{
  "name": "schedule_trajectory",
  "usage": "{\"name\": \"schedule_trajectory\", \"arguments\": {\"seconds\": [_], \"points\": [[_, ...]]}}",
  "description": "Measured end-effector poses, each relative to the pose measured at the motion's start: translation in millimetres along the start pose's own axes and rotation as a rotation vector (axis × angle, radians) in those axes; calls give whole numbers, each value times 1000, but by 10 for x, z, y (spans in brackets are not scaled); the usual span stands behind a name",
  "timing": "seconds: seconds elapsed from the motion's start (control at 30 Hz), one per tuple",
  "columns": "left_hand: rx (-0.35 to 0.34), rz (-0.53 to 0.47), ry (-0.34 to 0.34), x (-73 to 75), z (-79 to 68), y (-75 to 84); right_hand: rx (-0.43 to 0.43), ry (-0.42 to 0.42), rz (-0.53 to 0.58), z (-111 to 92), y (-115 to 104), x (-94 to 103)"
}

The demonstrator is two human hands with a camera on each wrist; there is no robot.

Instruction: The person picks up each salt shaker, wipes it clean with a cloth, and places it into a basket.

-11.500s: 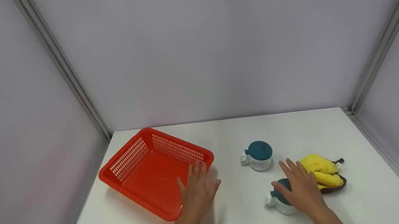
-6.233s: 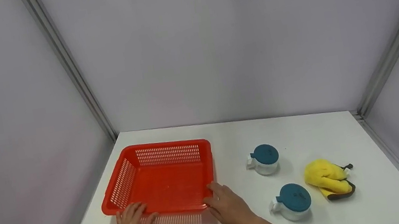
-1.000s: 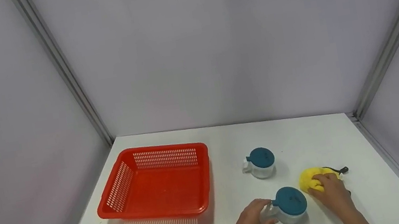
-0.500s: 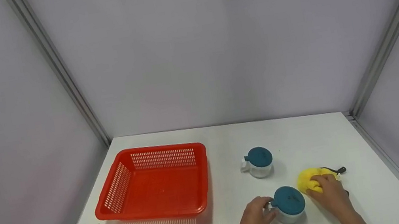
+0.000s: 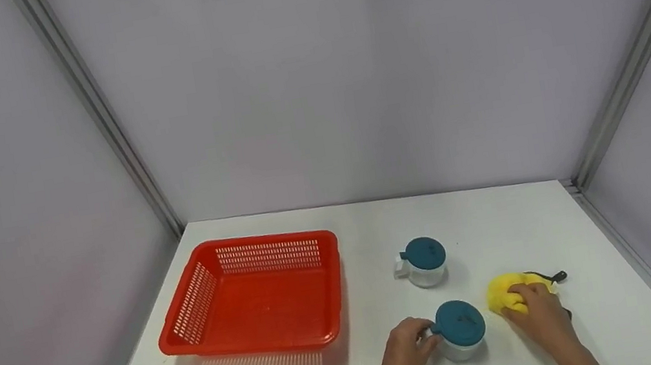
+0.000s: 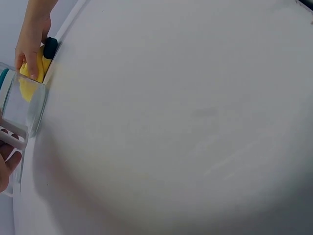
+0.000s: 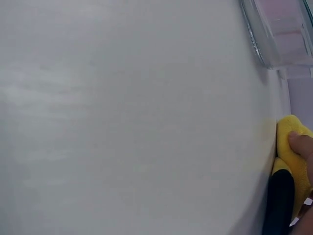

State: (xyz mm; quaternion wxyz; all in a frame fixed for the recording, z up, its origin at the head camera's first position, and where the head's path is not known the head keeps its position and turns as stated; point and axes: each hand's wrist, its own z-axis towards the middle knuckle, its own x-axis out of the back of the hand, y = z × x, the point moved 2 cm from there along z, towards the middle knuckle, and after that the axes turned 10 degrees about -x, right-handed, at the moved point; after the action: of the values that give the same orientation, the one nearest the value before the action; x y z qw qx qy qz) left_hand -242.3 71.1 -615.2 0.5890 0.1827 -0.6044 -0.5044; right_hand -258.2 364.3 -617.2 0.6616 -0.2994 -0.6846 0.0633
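In the head view my left hand grips the handle of the nearer glass jar, which has a teal lid. The left wrist view shows fingers curled at the white handle. Whether its base touches the table I cannot tell. My right hand holds a yellow plush toy with dark ends, to the right of that jar. The fabric dents under its fingers, and the palm hides part of it. A second lidded jar stands upright farther back, handle to the left.
A red plastic basket with slotted walls sits on the left of the white table, nothing in it. Pale walls enclose the table at the back and both sides.
Over the last second my left hand has closed on the jar's handle and shifted the jar slightly left. The right hand stays on the plush toy. Earlier, both hands were at the basket, which was turned straighter.
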Motion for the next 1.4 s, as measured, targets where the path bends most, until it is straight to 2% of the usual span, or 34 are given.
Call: {"name": "schedule_trajectory", "arguments": {"seconds": [0.33, 0.5, 0.73, 0.87, 1.07, 1.4], "points": [[15, -34, 68, 114, -65, -114, -18, -91, -63, -38, 5, 46], [26, -43, 100, 162, -97, -163, -36, -98, -75, -42, -1, 62], [38, -142, 151, 226, -126, -278, -108, -197, -16, -16, 18, 23], [85, -215, 158, 260, -132, -325, -128, -223, -8, -10, 32, 0], [148, -265, 155, 270, -132, -357, -138, -181, 24, -26, 36, -43], [112, -320, 163, 256, -137, -429, -111, -41, 70, -60, 74, -114]]}}
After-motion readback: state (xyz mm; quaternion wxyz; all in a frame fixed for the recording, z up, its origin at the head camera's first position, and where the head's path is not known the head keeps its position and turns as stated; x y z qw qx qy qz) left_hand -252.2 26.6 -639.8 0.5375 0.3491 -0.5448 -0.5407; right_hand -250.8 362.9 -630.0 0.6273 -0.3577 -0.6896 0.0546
